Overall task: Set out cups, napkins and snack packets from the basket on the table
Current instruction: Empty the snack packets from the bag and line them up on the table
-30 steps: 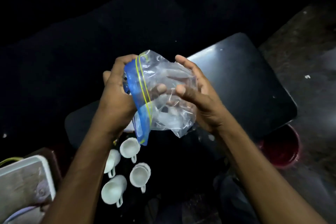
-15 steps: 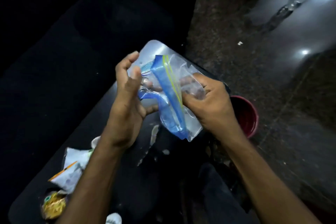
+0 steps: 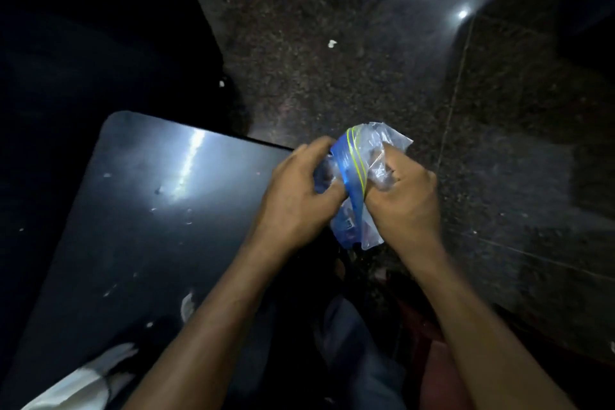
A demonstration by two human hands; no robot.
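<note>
Both of my hands squeeze a clear plastic zip bag (image 3: 357, 190) with a blue band and yellow lines, held in the air past the right edge of the black table (image 3: 139, 210). My left hand (image 3: 296, 196) grips its left side. My right hand (image 3: 404, 196) is closed on its crumpled right side. What the bag holds cannot be made out. A white packet (image 3: 83, 383) lies on the table's near left corner, blurred. No cups or basket are in view.
Dark speckled stone floor (image 3: 332, 93) lies beyond and to the right of the table. Small white scraps dot the tabletop and floor. My legs in dark trousers (image 3: 359, 343) are below the hands. A reddish object (image 3: 429, 343) shows near my right forearm.
The view has swung right and the hands have carried the bag from over the table to beyond its right edge. The bag is more crumpled. The cups and snack packets have left the view.
</note>
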